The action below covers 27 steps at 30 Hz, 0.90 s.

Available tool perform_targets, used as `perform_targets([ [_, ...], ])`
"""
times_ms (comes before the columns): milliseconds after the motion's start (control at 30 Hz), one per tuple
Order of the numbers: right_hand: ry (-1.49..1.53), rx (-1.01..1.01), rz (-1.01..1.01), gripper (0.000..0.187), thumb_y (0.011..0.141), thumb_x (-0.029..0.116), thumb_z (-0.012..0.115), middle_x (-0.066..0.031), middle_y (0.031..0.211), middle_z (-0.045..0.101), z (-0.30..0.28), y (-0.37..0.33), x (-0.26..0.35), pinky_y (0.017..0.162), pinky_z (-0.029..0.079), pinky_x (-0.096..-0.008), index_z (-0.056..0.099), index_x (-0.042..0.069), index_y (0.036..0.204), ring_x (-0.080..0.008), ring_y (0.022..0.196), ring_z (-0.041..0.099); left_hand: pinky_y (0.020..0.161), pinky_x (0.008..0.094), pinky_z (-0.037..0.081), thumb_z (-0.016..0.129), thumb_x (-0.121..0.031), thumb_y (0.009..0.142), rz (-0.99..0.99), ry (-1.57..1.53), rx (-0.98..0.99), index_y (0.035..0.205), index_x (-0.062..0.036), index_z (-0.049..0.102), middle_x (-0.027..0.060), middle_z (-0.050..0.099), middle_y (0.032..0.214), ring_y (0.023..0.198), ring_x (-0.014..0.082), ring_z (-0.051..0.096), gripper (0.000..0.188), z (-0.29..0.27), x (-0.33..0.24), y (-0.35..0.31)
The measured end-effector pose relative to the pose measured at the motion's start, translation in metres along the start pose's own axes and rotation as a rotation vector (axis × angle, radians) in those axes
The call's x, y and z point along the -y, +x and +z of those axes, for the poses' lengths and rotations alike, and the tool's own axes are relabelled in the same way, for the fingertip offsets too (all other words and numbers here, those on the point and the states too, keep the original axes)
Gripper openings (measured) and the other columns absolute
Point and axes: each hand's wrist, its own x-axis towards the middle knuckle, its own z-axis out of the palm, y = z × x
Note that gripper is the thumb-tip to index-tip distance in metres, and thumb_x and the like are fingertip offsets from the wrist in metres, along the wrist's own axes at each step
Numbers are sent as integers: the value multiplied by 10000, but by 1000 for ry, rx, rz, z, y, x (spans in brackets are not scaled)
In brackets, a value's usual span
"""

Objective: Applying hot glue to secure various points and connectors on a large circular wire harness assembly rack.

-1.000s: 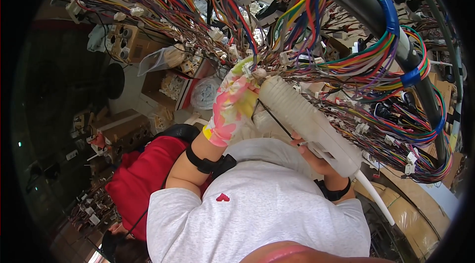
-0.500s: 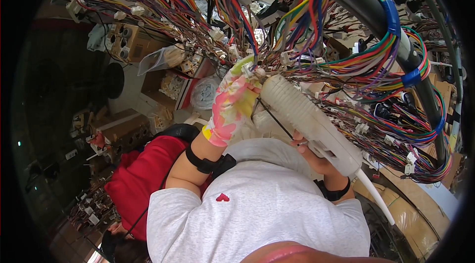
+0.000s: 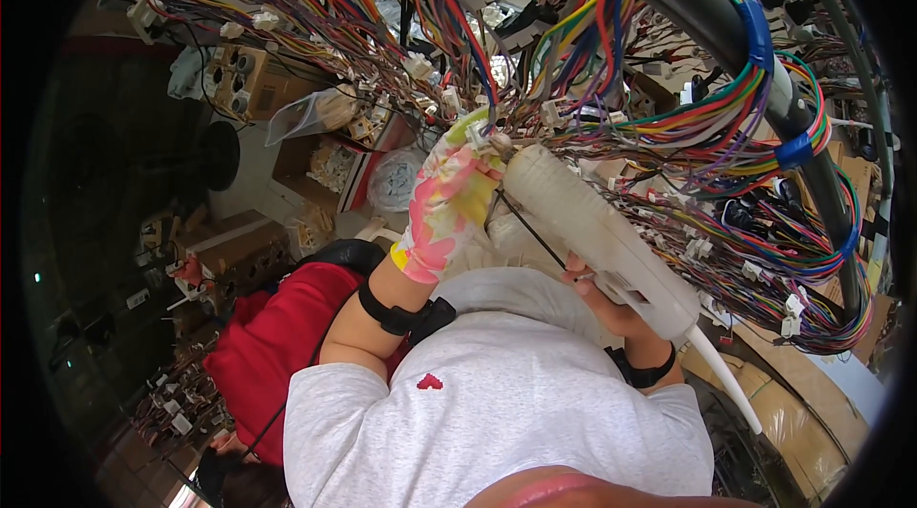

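Observation:
My left hand (image 3: pixel 479 162), in a floral glove or sleeve that reaches down the forearm, pinches hanging wires by a white connector (image 3: pixel 477 133). The bare fingertips are closed there, and the glove partly hides what they grip. Beneath the white corded tool (image 3: pixel 602 231), shaped like a heat gun with a ribbed barrel, my right hand (image 3: pixel 608 306) is wrapped round its body. The barrel's end points up and left, close to my left fingertips. A thin black strip (image 3: pixel 533 231) runs slantwise from my left fingers towards my right fingers.
Thick multicoloured wire bundles (image 3: pixel 707 131) hang from a dark metal bar (image 3: pixel 712 16) with blue tape. At left are cardboard boxes (image 3: pixel 234 245), an open carton of white parts (image 3: pixel 330 169) and a clear plastic bag (image 3: pixel 310 116). A person in red (image 3: pixel 287 336) is close on my left.

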Motion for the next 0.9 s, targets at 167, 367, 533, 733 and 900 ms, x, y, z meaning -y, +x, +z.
perform_targets([
  [167, -7, 6, -6, 435, 752, 42, 727, -127, 1001, 660, -1, -1, -2, 775, 511, -298, 571, -5, 1155, -233, 893, 656, 822, 294, 442, 582, -129, 898, 8, -5, 39, 1319, -26, 477, 68, 611, 1019, 832, 114, 523, 447, 3, -2, 0],
  [367, 39, -19, 5, 430, 751, 43, 730, -126, 1010, 659, -1, 1, 1, 787, 512, -298, 576, -3, 1149, -228, 901, 656, 842, 304, 432, 574, -126, 892, 10, -41, 76, 1314, -25, 479, 81, 617, 1055, 854, 143, 529, 444, -2, -1, -2],
  [533, 23, -11, 7, 430, 746, 38, 731, -123, 1012, 662, -2, -1, -6, 793, 513, -297, 581, 1, 1147, -222, 908, 656, 863, 315, 419, 558, -156, 893, -98, -204, 213, 1304, -27, 486, 53, 613, 1027, 905, 162, 530, 437, 3, -8, -4],
  [733, 1, 55, -21, 418, 795, 3, 665, -96, 992, 609, -2, 0, -7, 788, 523, -306, 528, 14, 1189, -198, 919, 608, 837, 261, 416, 549, -208, 891, -212, -208, 88, 1294, -23, 496, 28, 600, 1039, 896, 134, 534, 446, 5, -10, -6],
  [900, 20, 110, -31, 395, 853, -10, 604, -69, 953, 553, -1, 1, -6, 769, 532, -317, 471, 19, 1224, -174, 910, 559, 781, 232, 429, 540, -226, 884, -234, -182, 24, 1273, 6, 507, 14, 595, 1006, 861, 110, 540, 454, 5, -10, -6],
])
